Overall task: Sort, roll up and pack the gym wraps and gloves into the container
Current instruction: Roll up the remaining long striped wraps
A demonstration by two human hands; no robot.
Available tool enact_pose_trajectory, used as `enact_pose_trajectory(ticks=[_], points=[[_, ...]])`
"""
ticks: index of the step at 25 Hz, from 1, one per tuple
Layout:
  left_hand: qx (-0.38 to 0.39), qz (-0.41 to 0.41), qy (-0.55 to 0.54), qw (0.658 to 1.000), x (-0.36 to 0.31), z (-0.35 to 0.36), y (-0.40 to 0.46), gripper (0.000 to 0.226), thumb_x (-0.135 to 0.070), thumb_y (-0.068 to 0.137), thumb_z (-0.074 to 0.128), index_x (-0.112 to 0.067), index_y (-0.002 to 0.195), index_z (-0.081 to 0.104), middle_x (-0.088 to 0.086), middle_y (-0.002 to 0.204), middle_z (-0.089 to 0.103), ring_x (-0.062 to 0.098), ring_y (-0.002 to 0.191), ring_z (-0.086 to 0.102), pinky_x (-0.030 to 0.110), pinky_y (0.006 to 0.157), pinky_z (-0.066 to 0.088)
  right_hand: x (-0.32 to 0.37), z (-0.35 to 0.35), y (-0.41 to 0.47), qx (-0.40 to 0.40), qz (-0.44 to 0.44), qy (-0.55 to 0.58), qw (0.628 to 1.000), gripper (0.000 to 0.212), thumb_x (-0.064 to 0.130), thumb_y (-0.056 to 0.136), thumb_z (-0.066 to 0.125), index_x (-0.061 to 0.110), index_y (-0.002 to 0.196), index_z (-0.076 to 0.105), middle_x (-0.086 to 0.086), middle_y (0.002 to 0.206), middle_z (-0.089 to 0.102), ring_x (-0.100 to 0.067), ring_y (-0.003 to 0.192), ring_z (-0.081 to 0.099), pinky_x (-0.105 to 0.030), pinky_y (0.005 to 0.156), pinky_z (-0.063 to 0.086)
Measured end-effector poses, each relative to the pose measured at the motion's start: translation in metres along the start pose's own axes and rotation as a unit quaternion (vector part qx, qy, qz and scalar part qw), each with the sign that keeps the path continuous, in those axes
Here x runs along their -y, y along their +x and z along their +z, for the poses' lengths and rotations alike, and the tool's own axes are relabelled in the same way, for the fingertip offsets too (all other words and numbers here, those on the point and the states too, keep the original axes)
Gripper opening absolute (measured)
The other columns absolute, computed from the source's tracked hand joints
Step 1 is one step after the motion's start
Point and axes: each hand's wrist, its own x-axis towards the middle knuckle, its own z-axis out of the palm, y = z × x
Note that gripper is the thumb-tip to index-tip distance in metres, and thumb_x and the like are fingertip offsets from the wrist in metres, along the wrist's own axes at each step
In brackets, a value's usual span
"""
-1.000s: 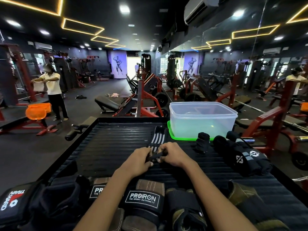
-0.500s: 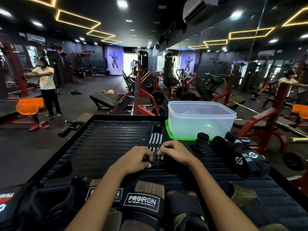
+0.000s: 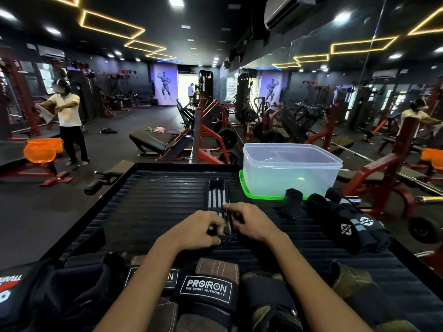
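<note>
A black wrap with white stripes (image 3: 217,196) lies stretched away from me on the ribbed black platform (image 3: 153,202). My left hand (image 3: 195,232) and my right hand (image 3: 253,224) both pinch its near end, fingers curled over the small roll there. A clear plastic container (image 3: 291,168) stands empty on a green lid (image 3: 244,191) at the far right. Rolled black wraps (image 3: 340,226) and a small black roll (image 3: 292,202) lie in front of it. Several gloves, one marked PROIRON (image 3: 206,287), lie along the near edge under my forearms.
A black pad with red and white lettering (image 3: 9,286) sits at the near left. Red gym machines (image 3: 206,140) and benches (image 3: 148,142) surround the platform. A person in a white shirt (image 3: 68,121) stands at the far left beside an orange seat (image 3: 42,150).
Both hands stay on the wrap's near end, with the fingers shifted slightly on the roll. The camera view has tilted a little.
</note>
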Motion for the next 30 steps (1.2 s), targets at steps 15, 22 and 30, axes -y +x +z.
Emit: enact_pose_trajectory(ticks=[15, 22, 30], points=[[-0.127, -0.061, -0.284, 0.948, -0.006, -0.009, 0.001, 0.034, 0.009, 0.087, 0.055, -0.022, 0.101, 0.057, -0.002, 0.114, 0.062, 0.011, 0.110, 0.063, 0.020, 0.090, 0.049, 0.007, 0.000, 0.007, -0.123, 0.036, 0.380, 0.916, 0.031, -0.006, 0.071, 0.078, 0.024, 0.076, 0.071, -0.003, 0.080, 0.073, -0.017, 0.077, 0.067, -0.033, 0.079, 0.055], [-0.130, -0.234, -0.172, 0.948, -0.004, -0.005, -0.001, 0.032, -0.037, 0.082, 0.074, -0.009, 0.092, 0.061, 0.000, 0.080, 0.064, 0.010, 0.069, 0.060, 0.021, 0.062, 0.045, 0.013, -0.003, 0.008, -0.149, 0.048, 0.387, 0.909, 0.020, 0.004, 0.081, 0.074, 0.017, 0.070, 0.062, -0.002, 0.066, 0.065, -0.016, 0.063, 0.063, -0.038, 0.068, 0.056], [-0.023, -0.240, -0.112, 0.964, -0.008, -0.004, 0.002, 0.016, -0.017, 0.085, 0.072, -0.015, 0.081, 0.057, -0.001, 0.070, 0.063, 0.006, 0.056, 0.057, 0.019, 0.058, 0.046, 0.019, -0.010, 0.007, -0.260, 0.111, 0.484, 0.828, 0.026, -0.003, 0.087, 0.065, 0.013, 0.072, 0.051, -0.003, 0.067, 0.054, -0.016, 0.056, 0.069, -0.024, 0.055, 0.057]])
